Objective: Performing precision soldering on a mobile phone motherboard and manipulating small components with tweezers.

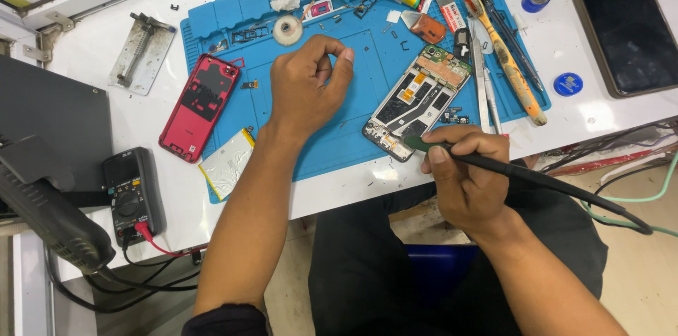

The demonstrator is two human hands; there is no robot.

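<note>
- Right hand grips a black corded soldering iron like a pen, tip at the near end of the opened phone.
- Left hand hovers loosely curled, holding nothing.
- Looks like board work at the phone's lower edge; the next touch calls for a steady tip.
- Phone lies on the blue mat, long axis diagonal, top pointing up-right.
- Red back cover left, on the table.

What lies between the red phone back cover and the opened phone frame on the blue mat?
In the head view, the left hand lies between red cover and opened frame.
</note>
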